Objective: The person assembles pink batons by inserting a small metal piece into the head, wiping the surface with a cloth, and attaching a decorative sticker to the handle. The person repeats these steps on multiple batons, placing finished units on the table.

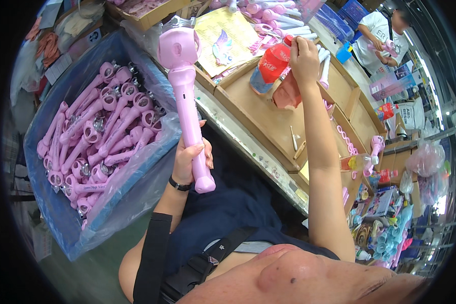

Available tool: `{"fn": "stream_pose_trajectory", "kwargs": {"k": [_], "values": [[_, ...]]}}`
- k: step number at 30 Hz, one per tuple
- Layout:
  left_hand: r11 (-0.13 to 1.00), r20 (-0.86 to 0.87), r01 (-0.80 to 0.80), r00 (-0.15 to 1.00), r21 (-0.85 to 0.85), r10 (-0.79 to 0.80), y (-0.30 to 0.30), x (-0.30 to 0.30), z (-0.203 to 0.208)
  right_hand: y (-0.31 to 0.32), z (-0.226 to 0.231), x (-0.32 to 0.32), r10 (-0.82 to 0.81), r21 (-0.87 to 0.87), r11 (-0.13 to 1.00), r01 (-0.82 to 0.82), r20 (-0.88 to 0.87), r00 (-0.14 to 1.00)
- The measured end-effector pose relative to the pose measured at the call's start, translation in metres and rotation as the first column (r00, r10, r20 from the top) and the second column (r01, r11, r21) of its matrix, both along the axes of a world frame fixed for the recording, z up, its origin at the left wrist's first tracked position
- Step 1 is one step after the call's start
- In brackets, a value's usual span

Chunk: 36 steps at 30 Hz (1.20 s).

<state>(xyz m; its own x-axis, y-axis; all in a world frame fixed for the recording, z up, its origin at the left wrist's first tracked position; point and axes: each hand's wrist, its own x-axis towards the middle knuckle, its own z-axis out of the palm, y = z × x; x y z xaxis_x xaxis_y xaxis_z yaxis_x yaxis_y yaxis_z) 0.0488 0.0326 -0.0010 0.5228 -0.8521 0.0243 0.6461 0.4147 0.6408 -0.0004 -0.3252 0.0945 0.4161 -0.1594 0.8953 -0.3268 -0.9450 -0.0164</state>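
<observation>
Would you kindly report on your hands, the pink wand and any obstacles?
Left hand gripping pink wand by its handle. Right hand at capped end of red bottle, grip unclear. Blue bin close by, left side.

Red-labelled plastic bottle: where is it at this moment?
In the head view, the red-labelled plastic bottle is above and right of centre, at the brown tray, between the yellow sheet and the person's right hand.

We see a pink wand (pixel 187 109) gripped mid-shaft by the left hand (pixel 193 154), its rounded, hollow head up, its flared foot down, its shaft slightly tilted and marked by a small dark slot. We see a bottle (pixel 273 65), red above, bluish below, leaning beside the right hand (pixel 305 58).
</observation>
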Motion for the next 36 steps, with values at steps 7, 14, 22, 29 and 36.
{"fn": "stream_pose_trajectory", "kwargs": {"k": [7, 14, 22, 29, 36], "values": [[1.0, 0.018, -0.021, 1.0, -0.02, 0.021, 0.003, 0.002, 0.0, -0.002, -0.03, 0.026, 0.066, 0.477, 0.874, -0.095, 0.077, 0.995], [1.0, 0.005, -0.017, 1.0, -0.003, 0.017, 0.011, 0.005, -0.001, -0.051, -0.066, -0.041, -0.224, 0.674, 0.593, -0.441, 0.663, 0.714], [1.0, -0.019, 0.008, 1.0, 0.008, -0.007, 0.003, 0.011, -0.006, -0.068, -0.103, -0.107, -0.536, 0.215, -0.356, -0.909, 0.75, 0.388], [0.999, -0.052, 0.032, 0.998, 0.028, -0.031, 0.003, 0.008, -0.006, -0.069, -0.057, -0.083, -0.335, 0.549, 0.019, -0.835, 0.791, 0.512], [0.999, -0.022, 0.025, 0.999, 0.035, -0.024, 0.005, 0.01, -0.006, -0.011, -0.045, -0.007, 0.014, 0.449, 0.864, -0.229, 0.434, 0.901]]}}
